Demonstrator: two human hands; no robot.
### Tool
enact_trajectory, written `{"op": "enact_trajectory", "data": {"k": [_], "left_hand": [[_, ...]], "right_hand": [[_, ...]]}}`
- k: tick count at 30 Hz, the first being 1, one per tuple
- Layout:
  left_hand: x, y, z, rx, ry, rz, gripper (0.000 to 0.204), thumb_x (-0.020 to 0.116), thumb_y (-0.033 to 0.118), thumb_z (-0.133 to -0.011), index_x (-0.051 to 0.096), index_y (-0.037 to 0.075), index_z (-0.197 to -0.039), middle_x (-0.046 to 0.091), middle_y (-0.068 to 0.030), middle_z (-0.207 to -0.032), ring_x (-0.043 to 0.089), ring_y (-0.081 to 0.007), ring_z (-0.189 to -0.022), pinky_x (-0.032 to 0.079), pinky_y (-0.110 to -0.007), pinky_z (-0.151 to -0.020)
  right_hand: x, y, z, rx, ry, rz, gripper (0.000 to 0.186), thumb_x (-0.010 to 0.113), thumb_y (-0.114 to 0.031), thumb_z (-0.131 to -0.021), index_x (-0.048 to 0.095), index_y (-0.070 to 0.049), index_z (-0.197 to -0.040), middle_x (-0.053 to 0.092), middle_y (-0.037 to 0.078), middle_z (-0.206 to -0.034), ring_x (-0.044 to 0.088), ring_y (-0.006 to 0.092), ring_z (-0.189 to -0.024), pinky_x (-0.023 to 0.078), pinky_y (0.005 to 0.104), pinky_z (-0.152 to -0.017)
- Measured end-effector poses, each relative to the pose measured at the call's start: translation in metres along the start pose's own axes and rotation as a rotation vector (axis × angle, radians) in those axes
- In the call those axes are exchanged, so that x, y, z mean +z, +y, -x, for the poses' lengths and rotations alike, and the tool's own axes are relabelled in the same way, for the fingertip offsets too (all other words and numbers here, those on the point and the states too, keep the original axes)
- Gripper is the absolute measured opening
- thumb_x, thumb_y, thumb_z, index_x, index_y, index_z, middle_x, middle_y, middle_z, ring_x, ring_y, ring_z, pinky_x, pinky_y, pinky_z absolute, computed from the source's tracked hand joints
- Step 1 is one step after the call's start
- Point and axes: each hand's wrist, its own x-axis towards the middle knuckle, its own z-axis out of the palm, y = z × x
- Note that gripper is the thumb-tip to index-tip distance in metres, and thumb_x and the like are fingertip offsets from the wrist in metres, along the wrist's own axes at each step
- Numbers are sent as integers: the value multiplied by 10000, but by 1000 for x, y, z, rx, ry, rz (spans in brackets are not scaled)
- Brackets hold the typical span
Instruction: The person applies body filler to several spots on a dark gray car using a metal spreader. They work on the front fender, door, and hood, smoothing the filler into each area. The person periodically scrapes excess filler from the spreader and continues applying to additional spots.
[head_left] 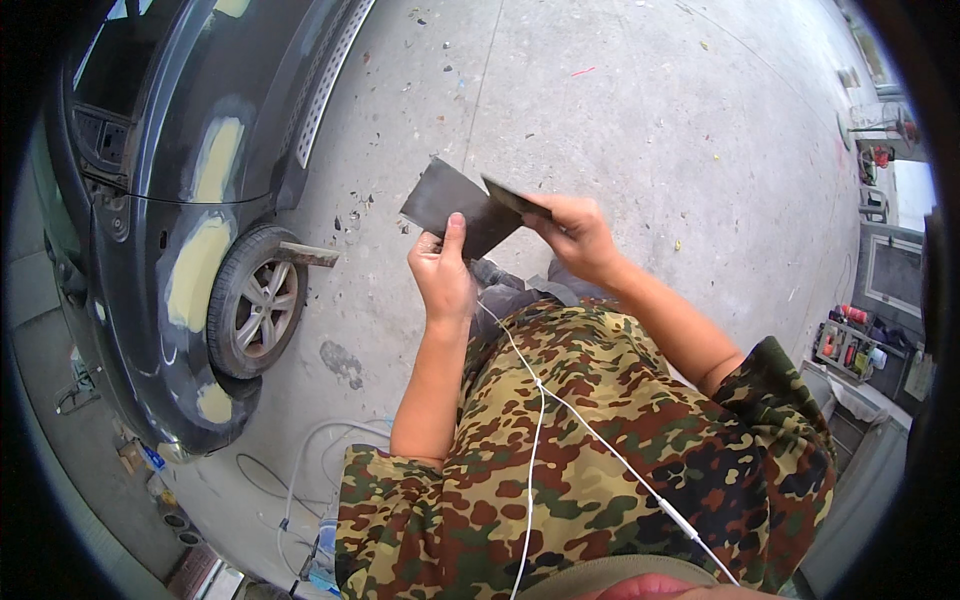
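Note:
In front of my body, above the concrete floor, my left hand (445, 275) pinches a dark grey rectangular sheet (445, 200), its thumb lying on the face. The sheet looks like sandpaper. My right hand (578, 235) grips a second dark flap (512, 198), tilted and seen almost edge-on. A V-shaped gap parts the two at the top, and they meet or overlap lower down. Whether they are one torn sheet or two pieces I cannot tell. The fingers behind the sheet are mostly hidden.
At left stands a dark car (250, 110) with pale filler patches (200, 270). A flat strip (308, 255) sticks out from its wheel (258, 305). Hoses (310, 440) lie at lower left. A tool tray (848, 348) sits at far right. A white cable (540, 400) hangs over my camouflage shirt.

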Motion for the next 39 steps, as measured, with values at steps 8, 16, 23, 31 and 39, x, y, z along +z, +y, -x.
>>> {"op": "enact_trajectory", "data": {"k": [8,16,23,31,39], "left_hand": [[0,-9,-4,245,202,-547,317,680,198,-1023,710,-45,-822,633,-9,-709,505,-65,-661,409,-279,-573],[-2,22,15,414,135,-341,213,668,134,-1019,704,-63,-1091,729,-49,-1055,634,-95,-950,504,-265,-852],[-15,-2,0,-37,1,37,142,683,105,-999,665,-27,-1047,702,-49,-975,643,-96,-843,534,-265,-811],[-19,-27,13,-217,-224,151,235,657,73,-998,637,-67,-1186,722,-151,-1131,729,-222,-966,602,-368,-900],[-60,2,20,-316,-58,262,196,649,42,-993,662,-57,-1161,736,-139,-1086,728,-224,-958,604,-369,-881]], "right_hand": [[17,5,-1,63,186,333,295,617,-8,-921,680,-34,-1208,689,235,-938,690,390,-800,562,433,-696],[56,58,18,545,-564,741,136,595,-101,-892,693,-24,-947,720,251,-946,704,447,-907,557,533,-802],[-5,82,-3,471,-12,-380,318,661,-295,-1007,703,-5,-1129,722,58,-879,664,139,-751,535,322,-677],[2,62,-33,428,-282,-722,391,672,-352,-1017,710,15,-1145,693,-1,-905,614,55,-773,520,257,-675],[-24,70,6,477,-720,411,320,719,-276,-958,695,12,-1095,728,102,-859,624,164,-793,518,388,-745]]}}
